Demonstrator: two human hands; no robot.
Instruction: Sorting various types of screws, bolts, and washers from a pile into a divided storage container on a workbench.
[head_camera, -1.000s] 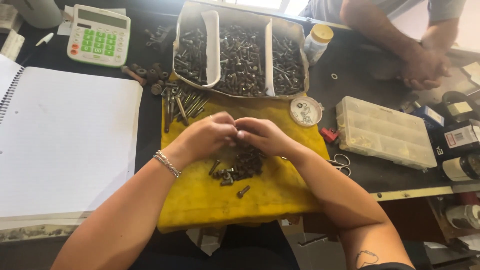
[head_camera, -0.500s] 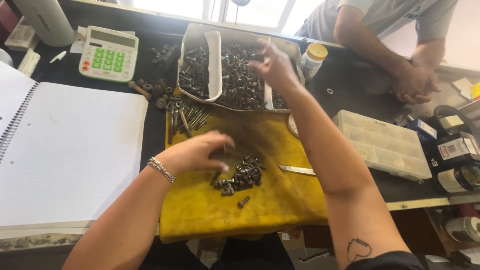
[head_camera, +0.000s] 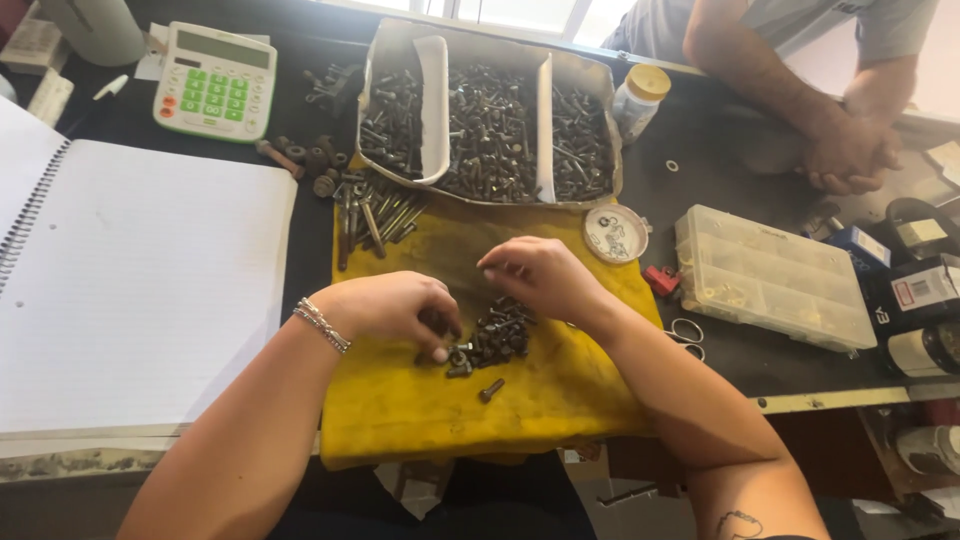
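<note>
Hands — left hand (head_camera: 395, 310), right hand (head_camera: 540, 275) — curl palm-down over bolt pile (head_camera: 495, 340).

A white calculator (head_camera: 213, 81) with green keys and a grey screen strip along its top lies at the desk's (head_camera: 720, 210) far left. Beside the metal tray stands a small white bottle (head_camera: 637, 100) with a yellow cap. On the right sits a clear plastic compartment box (head_camera: 772, 277). Just past it, at the right edge, small boxes cluster: a blue one (head_camera: 860, 247), and black ones with white labels (head_camera: 925, 292), one label edged in red.
</note>
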